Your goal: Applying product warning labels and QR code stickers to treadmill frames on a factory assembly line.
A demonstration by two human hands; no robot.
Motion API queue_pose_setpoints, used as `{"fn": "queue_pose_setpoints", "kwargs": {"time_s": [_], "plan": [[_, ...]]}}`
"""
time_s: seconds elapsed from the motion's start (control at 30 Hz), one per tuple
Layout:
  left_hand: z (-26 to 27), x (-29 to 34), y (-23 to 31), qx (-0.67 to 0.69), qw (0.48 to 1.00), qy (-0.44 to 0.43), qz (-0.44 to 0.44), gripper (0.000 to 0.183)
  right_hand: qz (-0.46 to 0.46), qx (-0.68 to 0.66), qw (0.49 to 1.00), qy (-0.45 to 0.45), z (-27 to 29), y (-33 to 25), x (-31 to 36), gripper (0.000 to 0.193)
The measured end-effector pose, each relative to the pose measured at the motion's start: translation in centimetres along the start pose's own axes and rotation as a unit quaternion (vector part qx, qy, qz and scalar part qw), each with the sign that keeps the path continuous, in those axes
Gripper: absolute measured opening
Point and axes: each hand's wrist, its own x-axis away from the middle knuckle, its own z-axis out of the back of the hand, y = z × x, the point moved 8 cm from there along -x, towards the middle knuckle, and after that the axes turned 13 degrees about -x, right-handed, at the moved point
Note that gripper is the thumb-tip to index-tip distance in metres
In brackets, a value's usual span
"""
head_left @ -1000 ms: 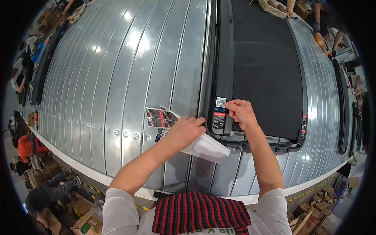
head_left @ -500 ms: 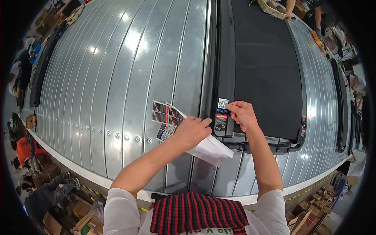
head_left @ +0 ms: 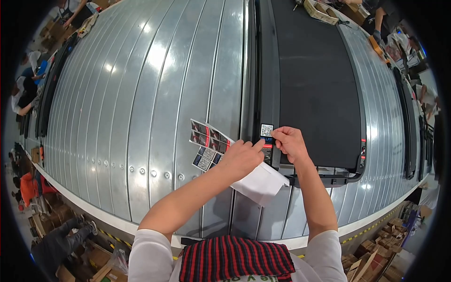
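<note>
My right hand (head_left: 291,143) pinches the right edge of a small dark sticker with a white square code (head_left: 266,130), which lies against the black side rail (head_left: 269,70) of a treadmill-like deck. My left hand (head_left: 242,160) holds sticker sheets (head_left: 206,137) and white paper (head_left: 263,185), which fans out below the palm. Its outstretched forefinger reaches the sticker's lower part; whether it presses there I cannot tell. Just below, a red-and-black label (head_left: 268,152) on the rail is partly hidden by the left fingers. The flat dark belt (head_left: 319,94) spreads to the right of both hands.
The deck rests on a ribbed metal table (head_left: 155,103). A shallow basket (head_left: 321,11) stands at the deck's far end. A black corner bracket (head_left: 329,180) edges the near end. Other people (head_left: 21,96) are at the table's far sides; cardboard boxes (head_left: 385,239) lie below at right.
My left hand has moved right with the sheets, and its forefinger now reaches the sticker's lower part. The right hand keeps its pinch on the sticker. The view has shifted slightly.
</note>
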Motion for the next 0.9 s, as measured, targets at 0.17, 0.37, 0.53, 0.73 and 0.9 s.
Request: {"fn": "queue_pose_setpoints", "kwargs": {"time_s": [0.17,0.37,0.53,0.73,0.9], "plan": [[-2.1,-2.8,-0.5,-0.012,0.999,0.04,0.01,0.006,0.024,0.006,1.0,0.005,1.1,-0.3,-2.8,0.011],[4.0,1.2,-0.8,-0.036,0.996,0.083,0.023,0.008,0.181,0.192,0.964,0.041,-3.1,-4.5,2.3,0.012],[4.6,9.8,2.0,0.107,0.984,-0.046,0.135,0.031,0.325,0.595,0.727,0.108,-11.9,-6.3,16.0,0.042],[14.8,14.7,8.5,0.06,0.99,0.112,-0.053,0.007,0.312,0.6,0.737,-0.018,-8.8,-1.9,20.1,0.038],[24.9,27.5,14.3,0.185,0.982,0.014,-0.042,0.007,0.395,0.583,0.71,0.012,-8.9,-2.9,23.9,0.038]]}}
